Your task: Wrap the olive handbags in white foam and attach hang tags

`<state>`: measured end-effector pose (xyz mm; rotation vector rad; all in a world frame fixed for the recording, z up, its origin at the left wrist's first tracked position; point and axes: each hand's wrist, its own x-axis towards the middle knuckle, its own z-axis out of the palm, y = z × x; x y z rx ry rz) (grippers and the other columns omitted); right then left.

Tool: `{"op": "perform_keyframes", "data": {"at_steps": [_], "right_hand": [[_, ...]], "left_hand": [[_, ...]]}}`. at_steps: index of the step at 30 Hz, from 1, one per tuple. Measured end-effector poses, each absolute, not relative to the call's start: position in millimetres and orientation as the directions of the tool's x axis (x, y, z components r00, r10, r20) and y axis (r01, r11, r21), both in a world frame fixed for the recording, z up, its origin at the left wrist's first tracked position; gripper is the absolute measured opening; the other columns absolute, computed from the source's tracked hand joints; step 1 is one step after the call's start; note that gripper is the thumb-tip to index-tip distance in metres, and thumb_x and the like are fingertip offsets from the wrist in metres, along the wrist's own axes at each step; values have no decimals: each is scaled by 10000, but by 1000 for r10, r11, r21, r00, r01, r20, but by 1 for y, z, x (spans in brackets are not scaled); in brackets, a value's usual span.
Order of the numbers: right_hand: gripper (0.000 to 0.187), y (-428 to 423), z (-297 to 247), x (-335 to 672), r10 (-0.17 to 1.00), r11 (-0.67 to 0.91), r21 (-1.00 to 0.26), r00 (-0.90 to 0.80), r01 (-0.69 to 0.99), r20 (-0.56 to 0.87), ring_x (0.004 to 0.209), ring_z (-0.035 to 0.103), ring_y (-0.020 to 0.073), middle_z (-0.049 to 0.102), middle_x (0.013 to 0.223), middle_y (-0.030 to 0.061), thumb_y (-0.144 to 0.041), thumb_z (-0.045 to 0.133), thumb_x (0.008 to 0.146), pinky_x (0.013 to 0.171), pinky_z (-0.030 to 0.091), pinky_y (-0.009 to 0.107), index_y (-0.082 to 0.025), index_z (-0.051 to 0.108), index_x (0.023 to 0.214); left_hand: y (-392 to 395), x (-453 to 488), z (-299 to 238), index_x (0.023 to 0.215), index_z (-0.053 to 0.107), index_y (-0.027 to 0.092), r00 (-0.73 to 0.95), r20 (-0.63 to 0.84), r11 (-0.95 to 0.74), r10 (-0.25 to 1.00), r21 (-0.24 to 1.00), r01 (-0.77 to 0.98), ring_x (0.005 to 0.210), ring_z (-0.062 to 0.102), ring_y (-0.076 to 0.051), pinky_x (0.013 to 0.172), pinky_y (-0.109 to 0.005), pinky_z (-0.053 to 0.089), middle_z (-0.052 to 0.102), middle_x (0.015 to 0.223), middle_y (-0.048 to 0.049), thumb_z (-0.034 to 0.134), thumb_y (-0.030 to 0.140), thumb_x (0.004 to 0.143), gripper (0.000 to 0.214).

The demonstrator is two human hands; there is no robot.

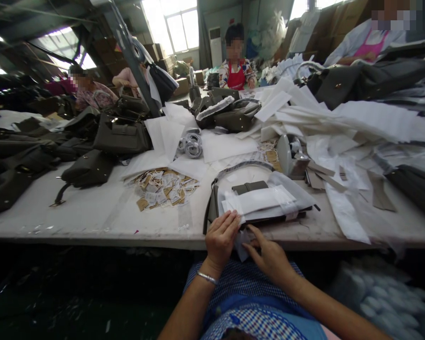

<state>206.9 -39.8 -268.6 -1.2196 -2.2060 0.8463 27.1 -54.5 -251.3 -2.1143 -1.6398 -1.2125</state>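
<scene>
A dark olive handbag [212,208] lies at the table's front edge, its wrapped handle [246,165] arching toward the back. White sheets [262,200] and translucent wrap [293,189] cover much of its front. My left hand [220,236] lies with fingers stretched flat over the left end of the sheets, pressing on the bag. At the bag's lower edge, my right hand [271,257] has thumb and forefinger around a hanging piece of translucent film [242,248]. Its other fingers are curled and partly hidden.
Tan tags with strings [166,189] are heaped on the table [92,226], left of the bag. A tape dispenser [292,158] stands behind it. More dark handbags [122,134] fill the left. White sheets [368,118] pile up at right. Several people, one in a red apron [236,75], are beyond.
</scene>
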Motion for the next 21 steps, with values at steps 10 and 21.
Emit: {"op": "perform_keyframes", "data": {"at_steps": [10, 21], "right_hand": [[461, -49, -275, 196, 881, 457, -562, -438, 690, 178, 583, 705, 224, 720, 680, 2, -309, 498, 950, 510, 441, 278, -152, 437, 1380], [328, -47, -267, 182, 897, 436, -477, -413, 763, 158, 517, 682, 211, 709, 638, -4, -306, 522, 957, 462, 360, 263, -164, 500, 1252]], "left_hand": [[-58, 35, -250, 1300, 625, 249, -8, 672, -317, 741, 360, 878, 1229, 614, -237, 1004, -435, 529, 689, 1270, -46, 590, 162, 948, 364], [-51, 33, -274, 1336, 593, 239, 42, 790, -332, 612, 209, 920, 1180, 645, -237, 968, -410, 525, 699, 1249, -42, 591, 159, 951, 393]]}}
